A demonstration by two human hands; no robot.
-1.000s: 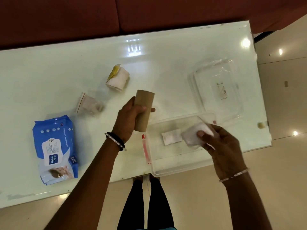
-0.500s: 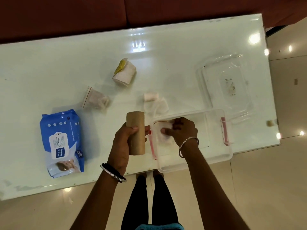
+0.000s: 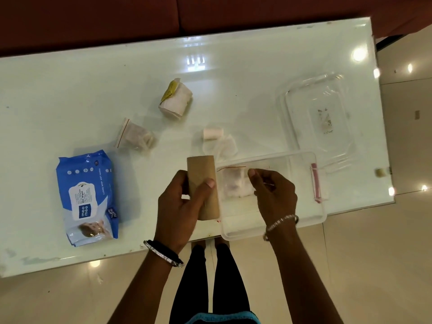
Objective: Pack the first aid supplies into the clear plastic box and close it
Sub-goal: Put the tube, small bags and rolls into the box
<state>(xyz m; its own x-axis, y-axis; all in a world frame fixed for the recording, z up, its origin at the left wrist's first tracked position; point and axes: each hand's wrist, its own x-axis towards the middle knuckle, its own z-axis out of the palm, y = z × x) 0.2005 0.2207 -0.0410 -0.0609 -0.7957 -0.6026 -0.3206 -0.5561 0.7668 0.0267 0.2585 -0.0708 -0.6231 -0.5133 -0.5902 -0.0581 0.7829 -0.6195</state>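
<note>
Clear plastic box: near edge of tabletop, toward right corner, near rim overhanging. Risk: downward push could tip thin, slick, rounded-rectangular box off. Left hand wraps matte brown cylindrical roll. Right hand above soft crinkly zip pouch inside box; pinching or released, cannot tell.

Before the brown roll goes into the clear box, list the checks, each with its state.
1. The left hand grips the brown roll: ok.
2. The clear box is open, lid aside on the table: ok.
3. Room left beside the zip bag: ok.
4. The right hand is out of the box: not ok, at the bag.
5. The box sits fully on the table: cannot tell.
</note>
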